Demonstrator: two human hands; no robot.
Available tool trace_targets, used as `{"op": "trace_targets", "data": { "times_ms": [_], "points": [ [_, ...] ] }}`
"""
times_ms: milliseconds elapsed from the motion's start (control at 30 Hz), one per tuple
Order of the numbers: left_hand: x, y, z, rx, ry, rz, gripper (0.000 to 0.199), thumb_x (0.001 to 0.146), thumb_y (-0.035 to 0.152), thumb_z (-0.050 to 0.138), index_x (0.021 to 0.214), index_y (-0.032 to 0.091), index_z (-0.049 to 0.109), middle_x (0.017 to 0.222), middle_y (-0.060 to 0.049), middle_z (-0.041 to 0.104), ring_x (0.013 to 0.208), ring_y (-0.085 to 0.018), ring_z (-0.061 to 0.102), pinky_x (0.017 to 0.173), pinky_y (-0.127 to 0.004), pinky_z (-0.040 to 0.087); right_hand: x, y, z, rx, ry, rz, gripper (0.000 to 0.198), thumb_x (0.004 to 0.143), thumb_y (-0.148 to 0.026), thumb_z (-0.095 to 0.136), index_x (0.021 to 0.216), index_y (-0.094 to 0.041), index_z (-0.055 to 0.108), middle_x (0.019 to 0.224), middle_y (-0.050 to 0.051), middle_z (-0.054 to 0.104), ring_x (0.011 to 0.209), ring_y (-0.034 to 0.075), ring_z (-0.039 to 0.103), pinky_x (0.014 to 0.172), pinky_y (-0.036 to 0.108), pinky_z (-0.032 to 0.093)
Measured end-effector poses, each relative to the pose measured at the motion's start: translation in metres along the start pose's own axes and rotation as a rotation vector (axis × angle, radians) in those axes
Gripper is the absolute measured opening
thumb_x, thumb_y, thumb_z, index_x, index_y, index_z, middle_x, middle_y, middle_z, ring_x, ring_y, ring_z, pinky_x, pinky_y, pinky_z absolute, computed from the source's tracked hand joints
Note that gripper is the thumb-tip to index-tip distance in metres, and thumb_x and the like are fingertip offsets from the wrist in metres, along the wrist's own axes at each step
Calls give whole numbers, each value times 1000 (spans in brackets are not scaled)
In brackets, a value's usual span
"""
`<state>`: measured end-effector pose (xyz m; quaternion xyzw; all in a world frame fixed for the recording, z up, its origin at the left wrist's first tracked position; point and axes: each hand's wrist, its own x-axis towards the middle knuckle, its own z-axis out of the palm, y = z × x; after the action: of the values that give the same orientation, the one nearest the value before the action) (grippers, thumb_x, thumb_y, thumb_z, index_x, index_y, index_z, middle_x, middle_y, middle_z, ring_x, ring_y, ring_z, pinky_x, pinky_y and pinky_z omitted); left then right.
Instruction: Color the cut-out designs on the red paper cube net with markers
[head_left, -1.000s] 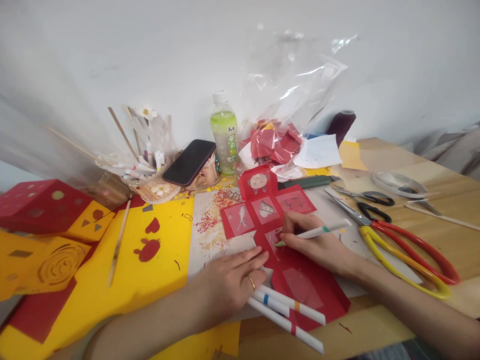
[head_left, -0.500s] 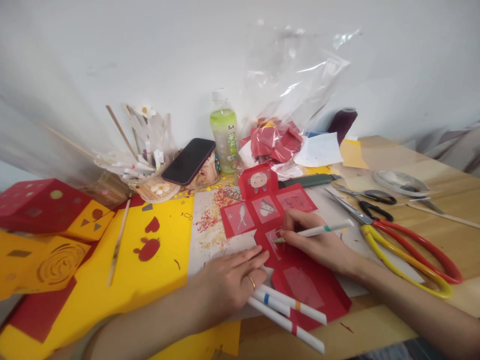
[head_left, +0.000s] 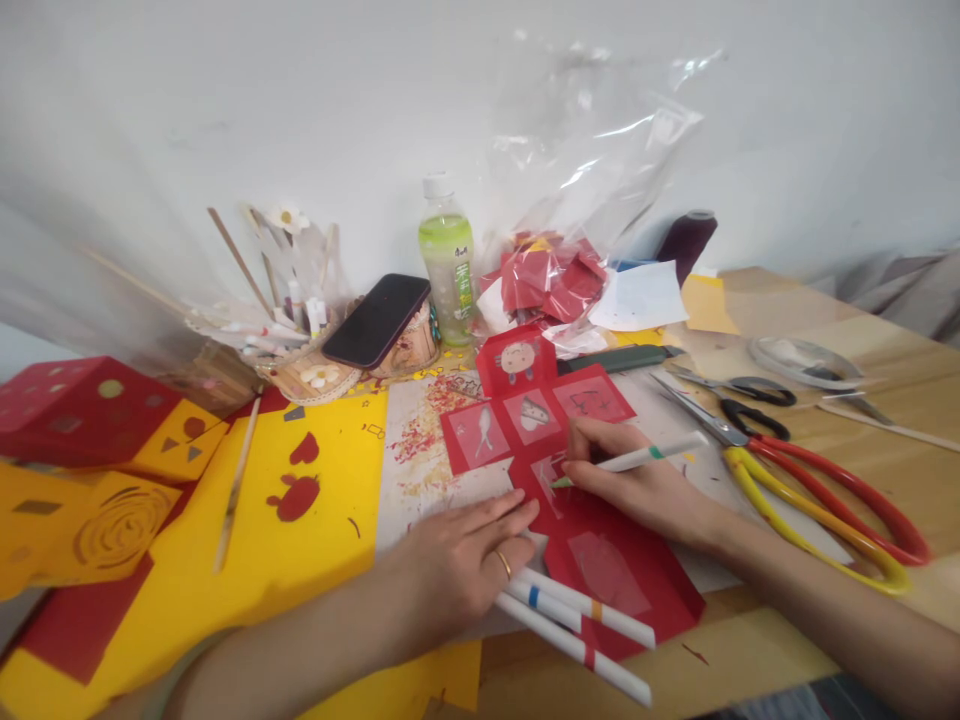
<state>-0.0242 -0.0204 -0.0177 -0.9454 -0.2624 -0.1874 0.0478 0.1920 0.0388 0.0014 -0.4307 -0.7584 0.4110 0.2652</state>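
My right hand (head_left: 630, 470) pinches a white marker with a green band (head_left: 630, 460), its green tip touching a pale patch on a red paper box net (head_left: 536, 480). The net lies unfolded, with several translucent windows bearing cut-outs and drawings. My left hand (head_left: 465, 565) rests palm down, fingertips pressing the net's left edge. Three capped white markers (head_left: 570, 640), banded orange, blue and red, stick out from beneath its palm toward the lower right; their other ends are hidden in the hand.
Red-and-yellow scissors (head_left: 817, 500) lie right of my right hand, with black-handled scissors (head_left: 750, 390) behind. A drink bottle (head_left: 448, 265), a phone (head_left: 379, 320) and a clear bag of red scraps (head_left: 555, 280) stand at the back. Yellow sheet (head_left: 247, 570) and decorated red box (head_left: 82, 410) occupy the left.
The green marker's tip has shifted very slightly on the pale patch. My left hand and the three markers under it stay in place.
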Motion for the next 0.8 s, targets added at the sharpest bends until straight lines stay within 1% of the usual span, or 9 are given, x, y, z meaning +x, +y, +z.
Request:
{"op": "trace_targets", "data": {
  "times_ms": [67, 133, 267, 367, 633, 800],
  "points": [
    [0, 0, 0, 0, 6, -2, 27, 92, 16, 34, 101, 10, 59, 116, -12, 60, 108, -24, 56, 82, -35, 54, 0, 0, 0, 6, -6, 5, 21, 77, -20, 50, 60, -20, 37, 58, -5, 41, 54, 10, 36, 50, 24, 31],
    [0, 0, 1, -2, 8, -5, 26, 92, 16, 35, 101, 10, 59, 115, -12, 60, 109, -24, 56, 83, -36, 53, 0, 0, 0, -3, 16, 13, 21, 77, -20, 50, 60, -20, 37, 58, -5, 40, 54, 10, 36, 50, 24, 30],
    [0, 0, 3, -6, 8, -14, 25, 92, 16, 37, 102, 10, 58, 116, -11, 60, 109, -24, 55, 83, -36, 53, 2, 1, 1, 10, -11, 19, 23, 76, -19, 50, 60, -20, 35, 57, -5, 39, 54, 10, 35, 50, 24, 30],
    [0, 0, 3, -3, 2, -18, 26, 92, 17, 35, 102, 10, 58, 116, -10, 60, 108, -23, 56, 83, -36, 53, 2, 0, 1, 9, 9, 24, 22, 77, -20, 50, 61, -20, 35, 57, -6, 39, 54, 10, 35, 50, 24, 30],
    [0, 0, 3, 15, 10, -6, 27, 93, 17, 34, 101, 10, 59, 115, -10, 61, 109, -22, 56, 85, -34, 52, 0, -1, 0, 50, -40, 14, 22, 75, -17, 49, 59, -20, 35, 56, -6, 38, 54, 10, 34, 49, 24, 29],
    [1, 0, 2, -6, 37, -20, 29, 93, 17, 33, 99, 11, 60, 112, -10, 62, 106, -23, 58, 82, -35, 54, 0, -1, -1, 56, -36, 14, 21, 74, -17, 49, 59, -20, 34, 57, -5, 40, 55, 10, 35, 50, 24, 29]
  ]
}}
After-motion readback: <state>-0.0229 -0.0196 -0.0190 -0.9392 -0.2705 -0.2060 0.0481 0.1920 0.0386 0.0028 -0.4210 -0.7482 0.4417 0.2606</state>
